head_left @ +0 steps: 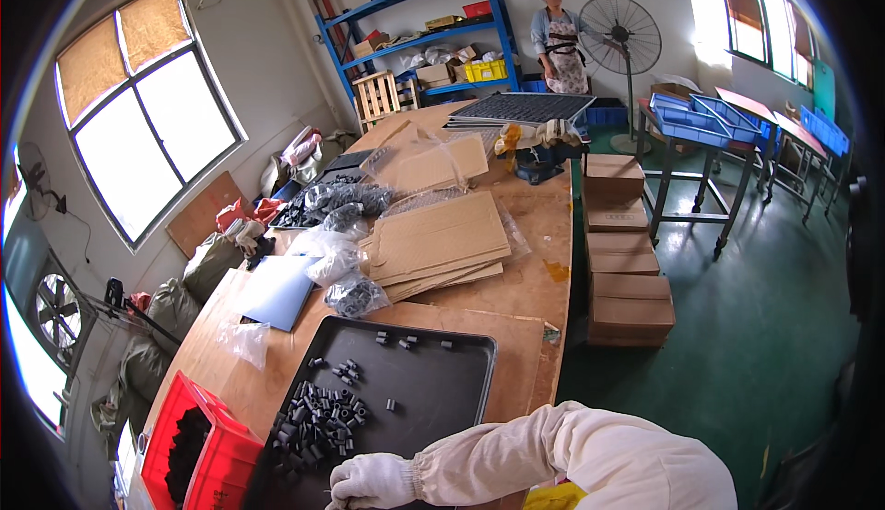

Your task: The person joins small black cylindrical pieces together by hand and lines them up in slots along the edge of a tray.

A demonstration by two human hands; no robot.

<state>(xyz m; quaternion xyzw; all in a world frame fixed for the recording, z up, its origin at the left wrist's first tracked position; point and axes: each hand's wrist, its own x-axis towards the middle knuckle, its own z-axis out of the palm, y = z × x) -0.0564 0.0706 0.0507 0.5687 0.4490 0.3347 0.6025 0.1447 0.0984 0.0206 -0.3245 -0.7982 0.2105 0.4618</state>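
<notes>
My right hand (373, 480), in a white glove with a pale sleeve, is over the near part of a black tray (433, 363). Its fingers are curled together and their tips point down; whatever they hold, if anything, is hidden. Just beyond the hand lies a heap of small dark grey tube pieces (318, 422) on the tray's left side, with a few single ones near its far edge. My left hand is out of the picture. Left of the tray stands a red bin (217, 450) with black pieces inside.
Cardboard sheets (438, 243), bagged dark parts (355, 295) and a grey-blue sheet (278, 289) lie farther along the wooden table (535, 298). Brown cartons (630, 307) line its right side. A person (558, 40) stands at the far end beside a fan (620, 35).
</notes>
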